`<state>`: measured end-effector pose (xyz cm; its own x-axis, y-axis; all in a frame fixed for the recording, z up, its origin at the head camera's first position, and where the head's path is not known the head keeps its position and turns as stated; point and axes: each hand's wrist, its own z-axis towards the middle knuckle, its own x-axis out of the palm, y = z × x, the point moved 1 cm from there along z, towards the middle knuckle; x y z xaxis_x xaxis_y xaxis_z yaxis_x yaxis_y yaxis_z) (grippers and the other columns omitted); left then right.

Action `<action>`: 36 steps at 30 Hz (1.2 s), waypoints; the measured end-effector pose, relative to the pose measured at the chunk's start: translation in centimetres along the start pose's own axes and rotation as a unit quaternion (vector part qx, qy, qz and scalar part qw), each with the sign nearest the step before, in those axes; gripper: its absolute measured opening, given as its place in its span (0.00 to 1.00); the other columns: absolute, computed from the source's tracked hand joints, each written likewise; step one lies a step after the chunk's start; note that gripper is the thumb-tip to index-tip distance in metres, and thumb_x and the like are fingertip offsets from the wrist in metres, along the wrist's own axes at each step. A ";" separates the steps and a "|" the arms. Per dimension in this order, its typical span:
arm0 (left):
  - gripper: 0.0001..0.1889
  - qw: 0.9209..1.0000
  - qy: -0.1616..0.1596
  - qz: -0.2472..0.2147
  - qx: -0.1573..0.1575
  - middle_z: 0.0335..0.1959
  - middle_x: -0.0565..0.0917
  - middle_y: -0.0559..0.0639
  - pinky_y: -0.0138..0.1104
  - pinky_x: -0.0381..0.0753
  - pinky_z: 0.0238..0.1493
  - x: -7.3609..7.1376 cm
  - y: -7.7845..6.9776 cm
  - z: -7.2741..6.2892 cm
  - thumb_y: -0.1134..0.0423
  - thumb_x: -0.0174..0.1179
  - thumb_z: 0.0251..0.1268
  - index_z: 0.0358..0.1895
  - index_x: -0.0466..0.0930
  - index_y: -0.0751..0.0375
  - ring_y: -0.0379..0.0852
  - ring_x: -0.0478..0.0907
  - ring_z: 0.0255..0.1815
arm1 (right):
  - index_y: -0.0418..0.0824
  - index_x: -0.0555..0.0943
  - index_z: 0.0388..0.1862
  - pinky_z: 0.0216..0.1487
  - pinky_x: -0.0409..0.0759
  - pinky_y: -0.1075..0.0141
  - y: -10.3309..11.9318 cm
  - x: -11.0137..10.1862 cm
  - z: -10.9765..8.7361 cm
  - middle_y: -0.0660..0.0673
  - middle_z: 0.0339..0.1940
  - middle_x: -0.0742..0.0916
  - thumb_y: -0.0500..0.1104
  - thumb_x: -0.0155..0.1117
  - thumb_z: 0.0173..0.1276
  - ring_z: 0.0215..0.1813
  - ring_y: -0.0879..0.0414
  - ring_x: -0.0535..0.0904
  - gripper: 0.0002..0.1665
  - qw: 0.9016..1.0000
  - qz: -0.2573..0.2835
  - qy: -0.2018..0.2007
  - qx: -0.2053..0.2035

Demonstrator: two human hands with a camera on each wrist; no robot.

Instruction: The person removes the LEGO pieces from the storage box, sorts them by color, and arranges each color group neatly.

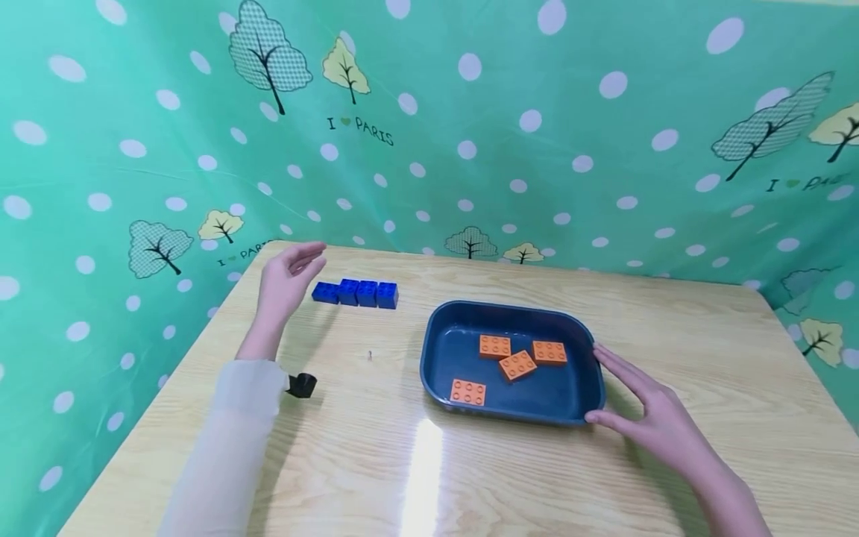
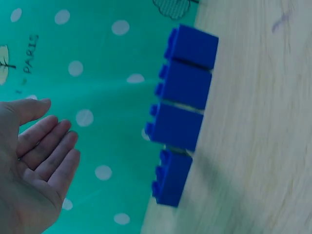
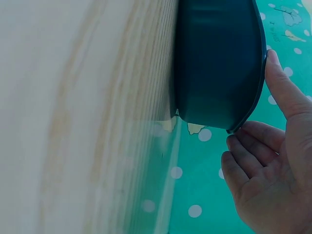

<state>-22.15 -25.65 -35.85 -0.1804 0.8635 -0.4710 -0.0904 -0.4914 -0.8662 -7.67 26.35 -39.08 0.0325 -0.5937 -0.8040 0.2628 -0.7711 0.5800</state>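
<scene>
A row of several blue toy bricks (image 1: 367, 293) lies at the back left of the table, the leftmost one lower than the others. Just left of that row, my left hand (image 1: 285, 280) is raised with relaxed fingers and holds nothing. In the left wrist view, the palm (image 2: 34, 175) is apart from the blue bricks (image 2: 181, 85). A dark blue tray (image 1: 523, 416) holds several orange toy bricks (image 1: 517, 365), studs up. My right hand (image 1: 661, 418) spans the tray's right end, thumb at the near corner and extended fingers along the far side. The right wrist view shows fingertips at the rim (image 3: 262, 73).
The wooden table (image 1: 349, 462) ends at the back against a green dotted cloth (image 1: 429, 149). A black strap piece (image 1: 303, 385) sticks out from the left sleeve (image 1: 235, 432). Between bricks and tray, a tiny mark (image 1: 369, 355) shows on the tabletop.
</scene>
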 end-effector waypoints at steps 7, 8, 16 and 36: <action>0.25 0.999 0.023 -0.044 0.016 0.67 0.78 0.57 0.41 0.73 0.73 1.5 -2.4 -0.7 0.51 0.57 0.74 0.67 0.73 0.59 0.50 0.75 0.68 | 0.57 0.61 0.79 0.58 0.69 0.27 -0.1 -0.1 0.0 0.39 0.77 0.70 0.52 0.77 0.57 0.72 0.29 0.66 0.53 1.000 0.004 0.011 0.016; 0.24 0.998 0.025 -0.050 0.020 0.67 0.78 0.57 0.39 0.73 0.72 1.7 -2.7 -0.8 0.52 0.57 0.74 0.67 0.74 0.60 0.50 0.75 0.68 | 0.57 0.61 0.79 0.59 0.69 0.27 -0.1 -0.1 0.1 0.39 0.77 0.70 0.52 0.77 0.57 0.72 0.29 0.66 0.53 1.000 0.003 0.012 0.017; 0.21 0.991 0.073 -0.099 0.057 0.66 0.78 0.58 0.27 0.75 0.67 4.1 -4.7 -1.9 0.61 0.57 0.74 0.65 0.74 0.64 0.53 0.75 0.68 | 0.59 0.60 0.79 0.58 0.70 0.27 0.0 0.1 -0.2 0.39 0.77 0.70 0.53 0.77 0.58 0.72 0.29 0.67 0.53 1.000 -0.001 0.011 0.015; 0.19 0.976 0.133 -0.151 0.088 0.63 0.80 0.57 0.36 0.79 0.66 9.1 -7.0 -3.8 0.65 0.60 0.71 0.63 0.76 0.62 0.51 0.76 0.66 | 0.58 0.60 0.79 0.59 0.69 0.27 -0.1 0.2 -0.2 0.38 0.77 0.69 0.53 0.76 0.59 0.72 0.28 0.66 0.52 1.000 0.009 0.013 0.013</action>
<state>-19.40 -13.94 -34.65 0.1391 0.9591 -0.2465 -0.2713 -0.2025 -0.9410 -7.52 26.30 -39.32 0.0617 -0.6016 -0.7964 0.2377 -0.7661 0.5971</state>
